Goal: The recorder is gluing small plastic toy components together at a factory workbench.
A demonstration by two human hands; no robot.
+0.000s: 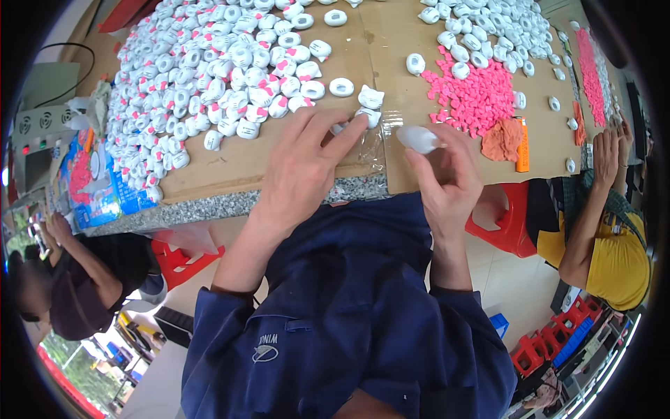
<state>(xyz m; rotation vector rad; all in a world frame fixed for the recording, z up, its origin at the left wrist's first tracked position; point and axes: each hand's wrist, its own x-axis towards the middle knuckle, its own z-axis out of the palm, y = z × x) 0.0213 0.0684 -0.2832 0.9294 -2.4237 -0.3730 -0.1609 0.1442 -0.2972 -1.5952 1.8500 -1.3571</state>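
My right hand [450, 171] pinches a small white squeeze bottle [417, 139], tilted on its side above the cardboard, with its narrow tip between the fingers. My left hand [300, 167] reaches over the table edge, thumb and forefinger closed round a small white piece [339, 128] that is mostly hidden. Just past the left thumb tip lies a white cat-head piece [370, 97] with another white piece directly below it. A heap of white cat-head pieces [230, 63], many with pink bows, spreads over the left of the table. Loose pink bows [474, 94] lie to the right.
Cardboard [230, 171] covers the granite tabletop [223, 204]. Clear tape crosses it by my hands. A crumpled orange cloth [501, 140] and an orange lighter [522, 144] lie right. More white pieces [499, 28] sit far right. People work on both sides; a red stool [513, 220] stands nearby.
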